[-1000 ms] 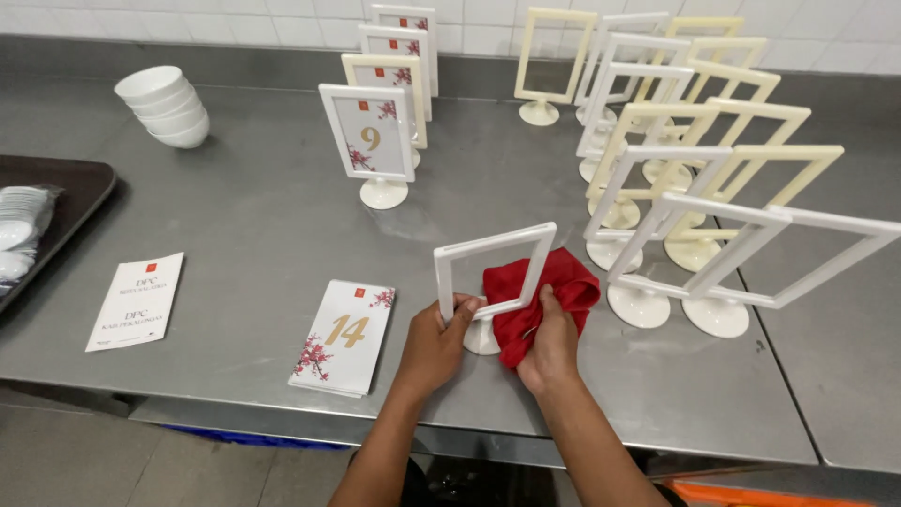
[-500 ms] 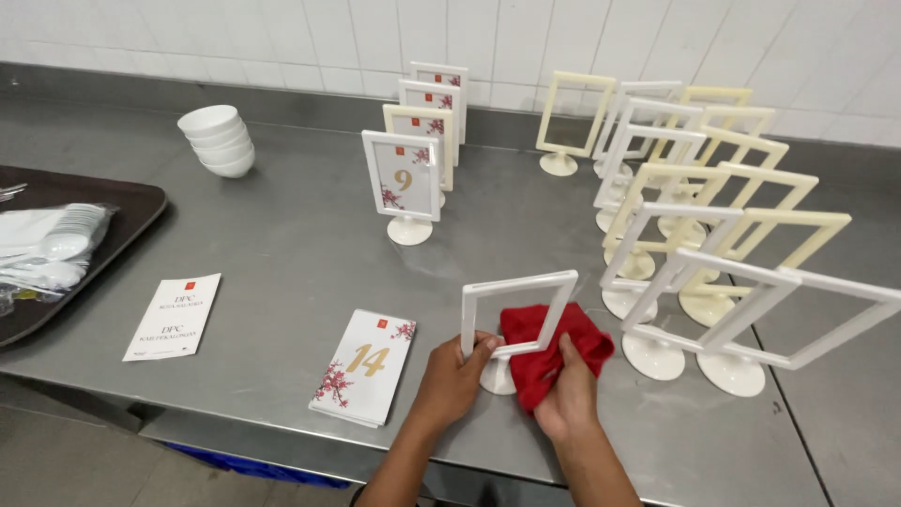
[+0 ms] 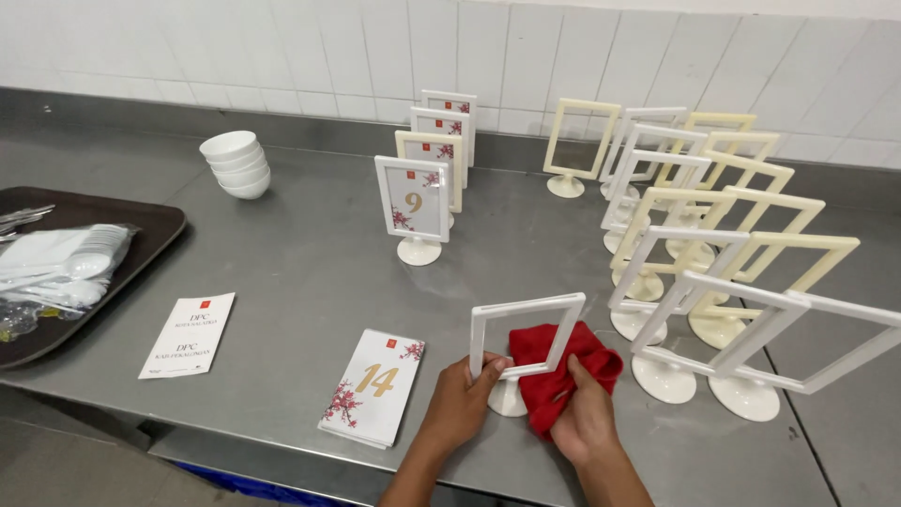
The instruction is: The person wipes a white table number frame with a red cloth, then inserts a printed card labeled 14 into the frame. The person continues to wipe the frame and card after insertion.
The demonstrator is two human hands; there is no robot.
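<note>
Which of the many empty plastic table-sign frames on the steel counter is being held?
The white empty frame nearest the counter's front edge: the left hand grips its lower corner, the right hand presses a red cloth against it.

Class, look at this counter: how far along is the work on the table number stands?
Done: four stands already hold cards. In hand: the left hand grips an empty white frame while the right hand presses a red cloth to it. Left: the many empty frames at right, and loose cards lying flat on the steel counter.
</note>
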